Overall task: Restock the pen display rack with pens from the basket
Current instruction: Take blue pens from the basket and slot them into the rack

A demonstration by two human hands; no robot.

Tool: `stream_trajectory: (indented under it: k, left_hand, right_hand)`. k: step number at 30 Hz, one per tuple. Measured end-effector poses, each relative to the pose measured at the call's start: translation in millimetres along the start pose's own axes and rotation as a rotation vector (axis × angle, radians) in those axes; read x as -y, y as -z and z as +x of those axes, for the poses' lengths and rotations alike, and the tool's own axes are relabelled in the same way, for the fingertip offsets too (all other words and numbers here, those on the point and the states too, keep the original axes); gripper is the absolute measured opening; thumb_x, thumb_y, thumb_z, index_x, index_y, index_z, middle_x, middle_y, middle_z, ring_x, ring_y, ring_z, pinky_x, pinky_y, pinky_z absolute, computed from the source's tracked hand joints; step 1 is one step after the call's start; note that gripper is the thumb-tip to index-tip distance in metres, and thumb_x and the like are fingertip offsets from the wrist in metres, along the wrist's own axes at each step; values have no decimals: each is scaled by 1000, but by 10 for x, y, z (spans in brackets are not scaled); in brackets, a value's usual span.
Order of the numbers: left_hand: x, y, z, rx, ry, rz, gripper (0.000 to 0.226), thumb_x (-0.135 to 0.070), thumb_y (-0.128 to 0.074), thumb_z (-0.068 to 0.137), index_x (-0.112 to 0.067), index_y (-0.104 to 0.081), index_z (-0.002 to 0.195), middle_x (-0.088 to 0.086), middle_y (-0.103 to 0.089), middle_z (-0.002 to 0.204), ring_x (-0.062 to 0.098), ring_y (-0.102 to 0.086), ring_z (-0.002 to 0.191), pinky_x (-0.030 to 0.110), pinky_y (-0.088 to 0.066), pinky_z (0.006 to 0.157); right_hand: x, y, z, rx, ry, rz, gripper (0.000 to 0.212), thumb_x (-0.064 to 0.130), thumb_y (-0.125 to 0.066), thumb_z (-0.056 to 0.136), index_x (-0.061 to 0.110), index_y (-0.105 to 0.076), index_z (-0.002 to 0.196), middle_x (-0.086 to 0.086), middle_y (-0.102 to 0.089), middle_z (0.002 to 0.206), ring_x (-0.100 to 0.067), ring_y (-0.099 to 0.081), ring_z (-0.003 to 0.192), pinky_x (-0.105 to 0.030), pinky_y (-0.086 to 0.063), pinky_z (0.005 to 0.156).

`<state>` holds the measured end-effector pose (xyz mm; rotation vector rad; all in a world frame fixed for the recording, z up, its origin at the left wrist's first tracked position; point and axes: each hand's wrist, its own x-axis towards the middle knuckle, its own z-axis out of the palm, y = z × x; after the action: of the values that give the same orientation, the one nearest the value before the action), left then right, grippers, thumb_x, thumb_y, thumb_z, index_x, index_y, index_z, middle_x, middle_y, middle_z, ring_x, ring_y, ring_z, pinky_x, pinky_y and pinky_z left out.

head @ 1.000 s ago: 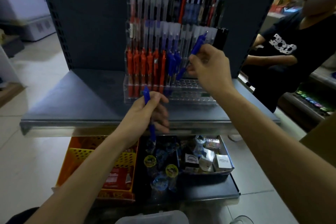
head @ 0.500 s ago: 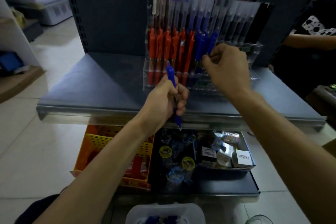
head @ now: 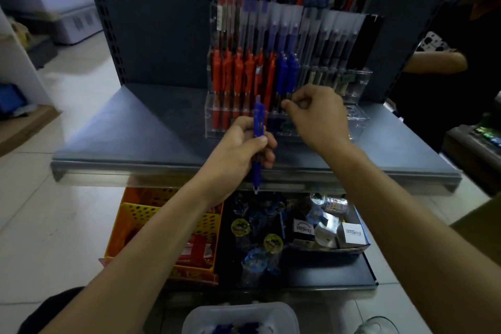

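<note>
The left hand [head: 238,148] grips a blue pen [head: 258,127] upright, tip down, its barrel smooth plastic with a clip on top, just in front of the rack [head: 357,81]. The rack is clear acrylic, stepped in tiers, standing on a grey metal shelf [head: 130,130]. Its front row holds orange pens [head: 233,76], then blue pens [head: 286,73] beside them. The right hand [head: 318,116] is curled, fingertips at the blue pens' lower ends; whether it pinches one I cannot tell. At the bottom edge a translucent tub [head: 217,317] holds blurred blue shapes. Under the shelf sit perforated orange baskets [head: 151,211] and a dark tray [head: 325,276] with small boxes [head: 352,233].
</note>
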<state>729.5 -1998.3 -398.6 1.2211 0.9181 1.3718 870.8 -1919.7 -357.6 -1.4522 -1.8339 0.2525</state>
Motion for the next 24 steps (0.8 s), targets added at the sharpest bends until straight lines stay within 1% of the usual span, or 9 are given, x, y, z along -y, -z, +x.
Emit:
stream_trajectory:
  k: [2,5,6,8,11,13,16,21,24]
  left_hand:
    - [-3,2,-40,33,-39,51,15,-1,-48,97,-11,-56,105,2,-63,90,14,-65,78,30,-54,75]
    - [-33,-46,-86,-4,-59,21,23,-3,-55,94,-11,-63,114,2,-67,95,15,-67,86,34,-55,84]
    - [-38,-67,-106,-34,-66,11,25,-3,-57,93,-13,-64,115,2,-69,95,15,-68,86,33,-56,83]
    - [-39,-96,-144,-92,-86,37,27,-8,-64,88,-18,-66,113,4,-73,92,17,-70,86,29,-55,81]
    - [-44,-116,-206,-148,-111,135,26,-24,-73,76,-21,-70,102,6,-75,95,19,-71,91,31,-55,82]
    - [-37,-136,-239,-154,-125,183,21,-19,-74,78,-19,-72,98,4,-76,94,17,-71,91,31,-56,83]
    - [12,-185,-275,-119,-152,235,20,-11,-71,83,-11,-73,103,4,-76,97,15,-71,92,25,-55,81]
    - [80,-244,-288,-82,-149,239,25,-5,-65,88,-3,-69,113,14,-66,114,20,-68,101,27,-54,85]
    - [91,-277,-282,-18,-126,241,34,2,-61,89,-4,-64,122,15,-65,113,21,-67,103,30,-54,89]
  right_hand:
    - [-7,52,-84,90,-46,79,12,27,-64,92,20,-70,100,7,-64,80,-15,-60,78,-34,-51,74]
    - [-67,97,-359,87,-79,180,25,25,-56,96,16,-69,116,7,-69,98,-10,-62,92,-27,-48,80]
    - [-83,108,-471,60,-109,250,25,24,-55,97,16,-68,116,6,-71,99,-10,-64,91,-27,-49,79]
    - [-114,134,-664,52,-184,465,19,23,-52,99,17,-69,107,2,-73,91,-14,-68,80,-33,-56,72]
    - [-115,197,-876,158,-177,606,19,26,-51,100,19,-68,94,-3,-73,84,-21,-70,73,-37,-60,68]
    - [-116,236,-974,207,-130,644,17,26,-54,99,19,-69,96,-3,-73,88,-22,-72,75,-37,-61,69]
    - [-121,254,-1049,229,-108,694,15,25,-60,95,16,-69,103,-4,-74,90,-19,-72,79,-32,-61,71]
    - [-145,247,-1068,200,-156,754,12,21,-67,91,16,-71,101,-6,-74,86,-18,-73,81,-32,-60,72]
    - [-207,275,-1020,204,-141,720,12,21,-69,89,20,-70,101,-3,-74,88,-17,-72,85,-40,-61,74]
